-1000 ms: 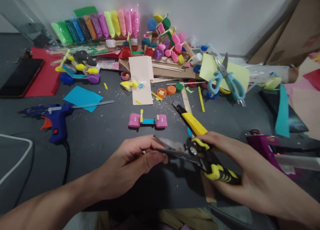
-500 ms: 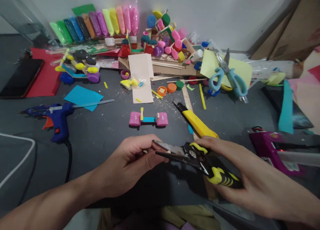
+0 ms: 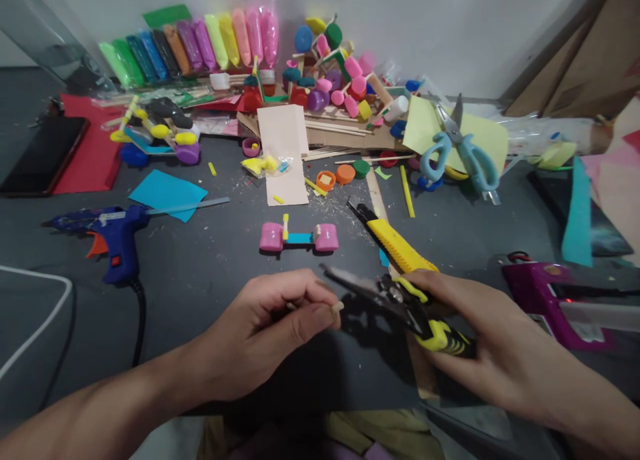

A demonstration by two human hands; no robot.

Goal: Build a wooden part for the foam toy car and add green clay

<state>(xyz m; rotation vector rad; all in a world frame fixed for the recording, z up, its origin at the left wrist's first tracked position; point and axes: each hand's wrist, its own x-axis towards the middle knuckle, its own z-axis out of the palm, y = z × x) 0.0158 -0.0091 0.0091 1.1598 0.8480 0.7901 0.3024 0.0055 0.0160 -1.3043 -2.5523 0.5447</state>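
Observation:
My left hand (image 3: 287,323) pinches a short, thin wooden stick (image 3: 338,307) between thumb and fingers; its pale tip sticks out to the right, and most of it is hidden. In my right hand (image 3: 480,333) is a pair of snips (image 3: 435,327) with black and yellow handles. The blades point left, slightly blurred, apart from the stick. Beyond my hands stands a small toy car (image 3: 300,239) with pink wheels and a blue base. A yellow utility knife (image 3: 400,245) lies just past my right hand, its blade towards the back.
A blue glue gun (image 3: 117,240) lies on the left, its cord running to the front. Light-blue scissors (image 3: 463,147) rest on yellow paper at the back right. A magenta device (image 3: 545,303) sits on the right. Clay packs (image 3: 200,47) and toy parts line the wall.
The snips have moved right and their blades have come away from the stick, whose tip now shows. My left hand has hardly moved.

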